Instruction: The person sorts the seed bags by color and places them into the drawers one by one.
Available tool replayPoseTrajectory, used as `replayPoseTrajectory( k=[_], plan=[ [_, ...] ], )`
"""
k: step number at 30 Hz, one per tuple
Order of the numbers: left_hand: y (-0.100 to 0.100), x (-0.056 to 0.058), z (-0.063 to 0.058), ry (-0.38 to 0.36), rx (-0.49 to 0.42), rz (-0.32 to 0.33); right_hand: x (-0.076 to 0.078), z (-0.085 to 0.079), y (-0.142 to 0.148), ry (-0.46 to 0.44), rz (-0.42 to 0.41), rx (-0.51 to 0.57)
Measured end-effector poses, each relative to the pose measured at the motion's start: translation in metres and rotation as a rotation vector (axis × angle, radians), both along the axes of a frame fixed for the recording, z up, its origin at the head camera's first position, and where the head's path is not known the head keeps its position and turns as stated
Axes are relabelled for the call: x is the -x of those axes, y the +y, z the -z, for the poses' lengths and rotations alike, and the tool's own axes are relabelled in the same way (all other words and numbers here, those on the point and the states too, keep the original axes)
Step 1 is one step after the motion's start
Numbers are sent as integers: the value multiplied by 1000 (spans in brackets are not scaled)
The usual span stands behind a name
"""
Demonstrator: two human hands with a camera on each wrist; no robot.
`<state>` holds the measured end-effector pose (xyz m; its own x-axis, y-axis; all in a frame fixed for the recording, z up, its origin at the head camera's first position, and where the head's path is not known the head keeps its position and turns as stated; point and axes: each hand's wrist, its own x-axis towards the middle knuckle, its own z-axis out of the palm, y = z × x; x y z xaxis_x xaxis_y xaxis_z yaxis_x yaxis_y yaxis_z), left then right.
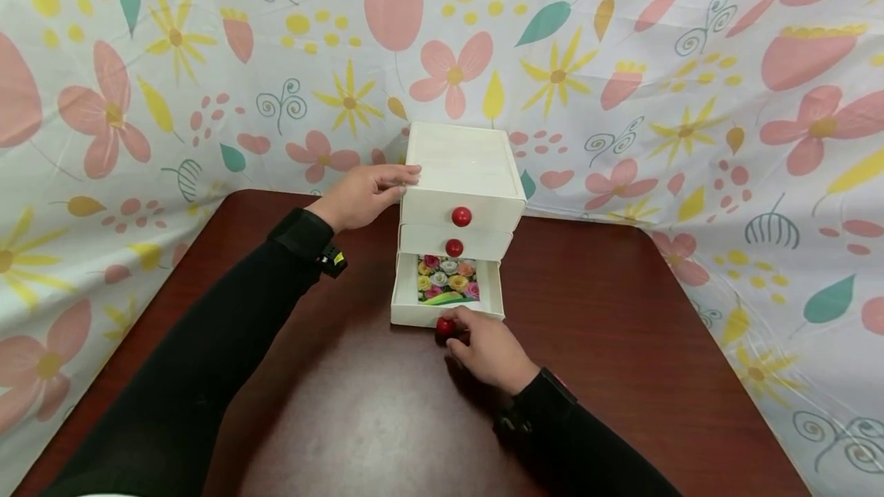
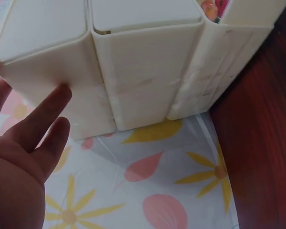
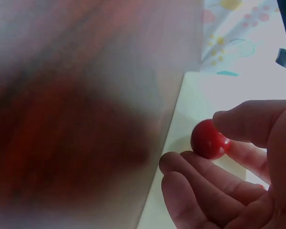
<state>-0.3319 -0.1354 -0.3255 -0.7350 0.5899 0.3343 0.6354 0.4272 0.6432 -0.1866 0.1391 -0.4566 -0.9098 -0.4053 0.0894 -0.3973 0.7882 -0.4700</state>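
Observation:
A small white three-drawer cabinet [image 1: 463, 159] stands on the table. Its bottom drawer [image 1: 413, 314] is pulled out, and a card printed with colourful roses [image 1: 447, 282] lies inside. The two upper drawers are closed, each with a red knob [image 1: 461, 216]. My right hand [image 1: 489, 350] holds the bottom drawer's round red knob [image 3: 207, 139] between thumb and fingers. At the cabinet's upper left edge, my left hand [image 1: 362, 194] rests its fingertips against the side. The left wrist view shows those fingers [image 2: 52, 105] extended along the white side wall [image 2: 145, 78].
The dark reddish-brown table [image 1: 587, 343] extends around the cabinet. Behind it and along both sides hangs a white cloth [image 1: 552, 14] printed with flowers and leaves. Black sleeves with wrist straps [image 1: 304, 232] cover both arms.

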Motion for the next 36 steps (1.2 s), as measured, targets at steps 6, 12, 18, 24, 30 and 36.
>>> replayPoseTrajectory(
  k=[6,12,18,24,30,36],
  plan=[
    [4,1,-4,0,52,-29,8,-5,-1,-37,8,10],
    [6,1,-9,17,87,-40,19,-10,-1,-73,33,-10],
    [5,1,-7,1,88,-47,29,-12,-2,-101,43,-27],
    [4,2,-6,3,81,-33,34,-13,-2,-91,56,-20],
    [3,2,-7,-2,84,-30,37,-14,-3,-78,58,-23],
    [4,2,-6,1,92,-18,39,-15,-2,-17,69,-27]
  ],
)
